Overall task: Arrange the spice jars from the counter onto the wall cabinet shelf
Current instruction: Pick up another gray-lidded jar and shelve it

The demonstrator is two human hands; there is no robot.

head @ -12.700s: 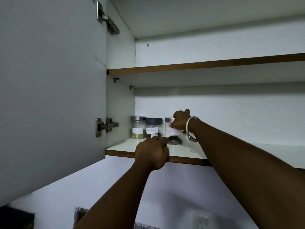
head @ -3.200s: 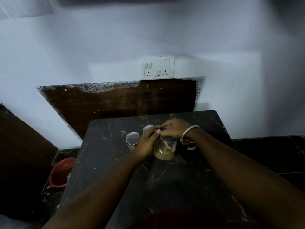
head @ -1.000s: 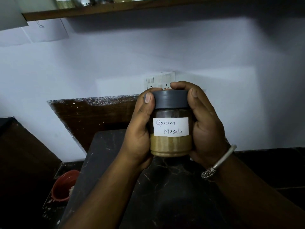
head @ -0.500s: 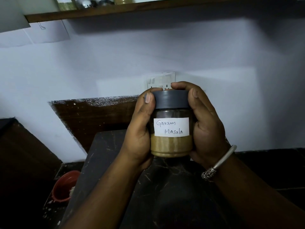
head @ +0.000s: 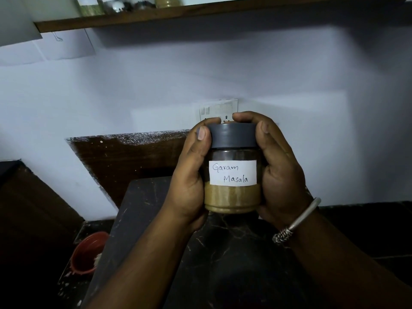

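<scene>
A glass spice jar [head: 233,198] with a dark grey lid, tan powder and a white label reading "Garam Masala" is held upright above the black marble counter [head: 142,210]. My left hand [head: 189,175] wraps its left side and my right hand [head: 278,175], with a silver bangle at the wrist, wraps its right side. The label faces me. The brown front edge of the wall cabinet shelf [head: 200,12] runs across the top of the view, and the bottoms of several jars [head: 91,6] stand on it at the upper left.
A white switch and socket plate [head: 219,110] is on the wall just behind the jar. A dark brown backsplash panel [head: 129,159] sits behind the counter. A red bowl [head: 87,257] lies low at the left. The open cabinet door's corner [head: 15,23] shows at the top left.
The jar was lifted off the counter with both hands and brought up in front of me. Over the last second it has stayed still; the view tilted slightly upward.
</scene>
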